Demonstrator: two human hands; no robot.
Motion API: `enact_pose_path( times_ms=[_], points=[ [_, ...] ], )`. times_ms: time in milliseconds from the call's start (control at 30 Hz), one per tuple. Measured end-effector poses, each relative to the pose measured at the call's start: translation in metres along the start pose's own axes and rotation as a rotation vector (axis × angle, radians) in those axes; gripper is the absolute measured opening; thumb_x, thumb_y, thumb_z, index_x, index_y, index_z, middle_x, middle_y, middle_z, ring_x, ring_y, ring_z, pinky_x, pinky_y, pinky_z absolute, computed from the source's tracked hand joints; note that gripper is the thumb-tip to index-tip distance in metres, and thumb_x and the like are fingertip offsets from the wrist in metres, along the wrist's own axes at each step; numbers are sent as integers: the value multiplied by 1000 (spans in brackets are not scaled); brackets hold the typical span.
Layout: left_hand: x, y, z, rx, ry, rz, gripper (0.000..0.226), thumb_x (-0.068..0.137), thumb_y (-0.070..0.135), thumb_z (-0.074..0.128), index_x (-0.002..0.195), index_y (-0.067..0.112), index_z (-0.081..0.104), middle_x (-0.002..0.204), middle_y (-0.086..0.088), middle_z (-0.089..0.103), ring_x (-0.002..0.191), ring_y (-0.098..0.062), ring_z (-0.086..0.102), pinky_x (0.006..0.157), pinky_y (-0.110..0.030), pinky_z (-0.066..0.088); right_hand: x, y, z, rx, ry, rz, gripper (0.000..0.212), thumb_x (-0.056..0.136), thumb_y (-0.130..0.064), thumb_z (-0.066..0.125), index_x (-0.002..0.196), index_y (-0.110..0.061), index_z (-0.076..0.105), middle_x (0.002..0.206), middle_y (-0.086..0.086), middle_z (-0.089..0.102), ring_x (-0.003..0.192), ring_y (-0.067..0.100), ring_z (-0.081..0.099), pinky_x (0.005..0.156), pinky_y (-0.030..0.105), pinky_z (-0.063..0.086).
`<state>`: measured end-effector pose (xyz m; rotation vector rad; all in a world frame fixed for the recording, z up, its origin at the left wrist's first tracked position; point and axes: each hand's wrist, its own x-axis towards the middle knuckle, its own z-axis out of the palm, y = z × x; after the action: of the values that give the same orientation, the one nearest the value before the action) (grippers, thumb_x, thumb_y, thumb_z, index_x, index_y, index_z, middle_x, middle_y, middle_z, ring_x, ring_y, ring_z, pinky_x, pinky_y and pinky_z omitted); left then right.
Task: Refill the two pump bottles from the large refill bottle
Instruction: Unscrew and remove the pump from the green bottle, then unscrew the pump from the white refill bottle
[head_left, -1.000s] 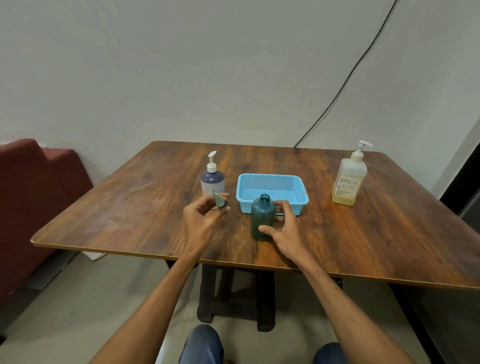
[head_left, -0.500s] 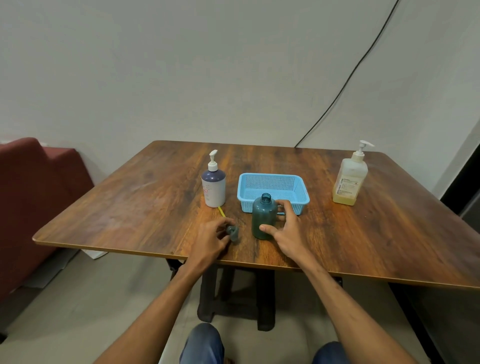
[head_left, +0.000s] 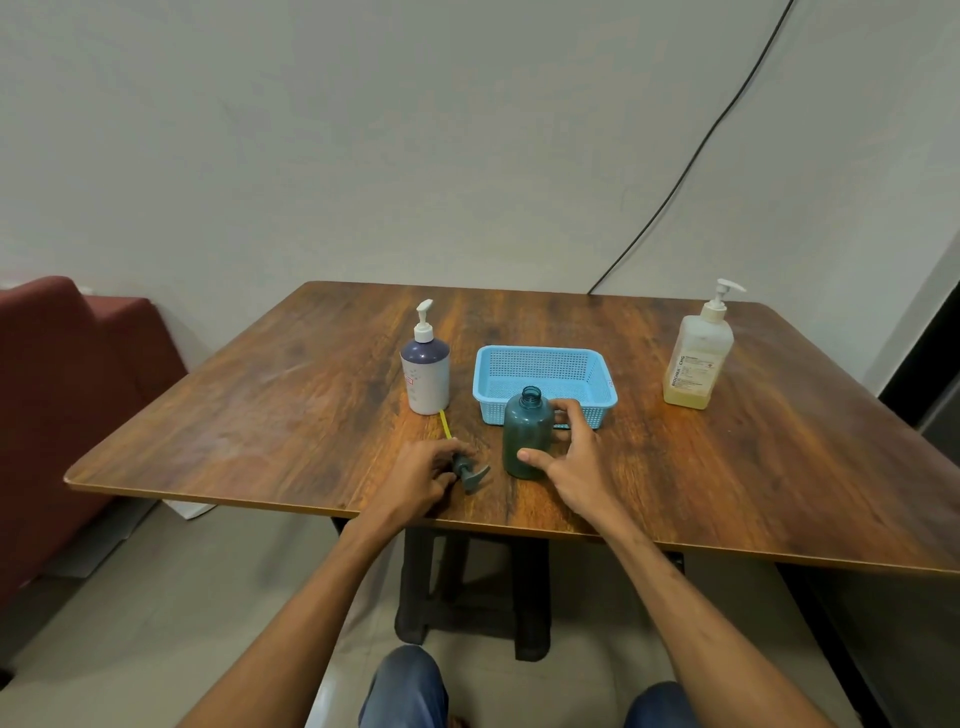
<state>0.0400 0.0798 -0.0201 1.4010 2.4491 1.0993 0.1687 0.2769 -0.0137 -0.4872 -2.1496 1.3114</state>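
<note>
A: Where does the green bottle (head_left: 529, 434) stand?

B: Upright near the front edge of the table (head_left: 260, 415), just in front of the blue basket (head_left: 540, 349). Its neck is open, with no pump on it.

A: And the right hand (head_left: 571, 457)?

B: It wraps the bottle, thumb low on the near side and fingers round the far shoulder. I judge that it steadies the light, uncapped body so nothing knocks it over.

A: Where is its pump?

B: The pump head (head_left: 470, 474) lies on its side on the wood just left of the bottle, nozzle pointing toward the bottle. The left hand (head_left: 423, 475) rests on the table with its fingers curled round the collar. The yellow dip tube (head_left: 445, 423) trails away toward the white pump bottle (head_left: 426, 371).

A: Why lay it there?

B: Probably to keep it within reach for screwing back on, and clear of the open neck for pouring.

A: The second bottle?

B: It stands upright left of the basket, pump fitted, so it looks unopened.

A: And the source?

B: The large refill bottle (head_left: 698, 358) stands far right, well apart from both hands, its own pump on and yellowish liquid low inside. Neither hand touches it.

A: So the pour has not begun?

B: That is my reading: one bottle is opened, and the refill bottle has yet to be fetched and opened.
</note>
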Motion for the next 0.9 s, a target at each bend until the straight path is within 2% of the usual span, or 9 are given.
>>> enact_pose_path(
  times_ms=[200, 267, 367, 467, 567, 633, 700, 800, 900],
  points=[
    [0, 4, -1, -78, 14, -65, 57, 85, -13, 51, 128, 23, 61, 131, 5, 57, 122, -6, 53, 100, -20, 48, -1, -1, -1, 26, -7, 7, 68, 74, -18, 87, 128, -28, 47, 134, -7, 55, 115, 10, 57, 85, 20, 49],
    [2, 8, -2, -102, 52, -76, 57, 85, -12, 51, 127, 25, 61, 131, 2, 59, 120, -9, 56, 98, -24, 51, -1, 0, -2, 33, -10, 7, 69, 74, -20, 88, 129, -28, 47, 136, -5, 56, 116, 11, 58, 87, 23, 51],
    [4, 15, -2, -97, 123, -72, 55, 85, -7, 53, 126, 29, 62, 125, 1, 63, 111, -9, 57, 94, -32, 53, -2, -1, -5, 42, -23, 12, 71, 74, -20, 88, 132, -26, 46, 136, -4, 55, 110, 6, 57, 84, 19, 49],
    [6, 24, -1, -123, 204, -25, 55, 83, -6, 55, 124, 29, 64, 129, 8, 60, 118, -5, 54, 100, -28, 51, -3, -1, -7, 65, -34, 11, 77, 73, -21, 89, 135, -26, 44, 139, -4, 53, 112, 4, 55, 90, 25, 51],
    [9, 39, 1, -190, 315, 12, 50, 84, -5, 58, 122, 25, 67, 127, 11, 63, 117, -3, 56, 96, -22, 51, -4, 1, -14, 69, -19, 5, 77, 73, -23, 88, 136, -31, 45, 141, -5, 50, 117, 8, 55, 96, 40, 55],
    [13, 53, 1, -233, 392, 31, 46, 85, -2, 59, 123, 23, 67, 128, 10, 64, 118, -3, 58, 95, -20, 52, -4, -1, -21, 75, 12, 3, 73, 75, -24, 87, 135, -33, 45, 139, -6, 52, 116, 11, 57, 94, 44, 56],
    [20, 70, 2, -302, 446, 62, 42, 87, 0, 60, 123, 20, 67, 129, 7, 65, 120, -5, 59, 98, -19, 51, -3, -5, -30, 88, 56, -12, 68, 78, -22, 85, 134, -32, 47, 134, -7, 55, 113, 12, 59, 92, 40, 57],
    [36, 99, 6, -450, 465, 64, 37, 89, 0, 62, 123, 16, 67, 130, 2, 65, 121, -11, 60, 101, -28, 52, 2, -11, -48, 116, 148, -38, 62, 80, -17, 83, 132, -25, 51, 128, -4, 58, 111, 14, 61, 81, 27, 58],
    [57, 127, 13, -520, 453, 94, 33, 90, 5, 65, 118, 22, 68, 123, 6, 68, 116, -11, 63, 99, -29, 54, 9, -16, -70, 89, 222, -61, 56, 81, -17, 83, 129, -24, 54, 125, -4, 61, 108, 12, 62, 73, 21, 57]
  ],
)
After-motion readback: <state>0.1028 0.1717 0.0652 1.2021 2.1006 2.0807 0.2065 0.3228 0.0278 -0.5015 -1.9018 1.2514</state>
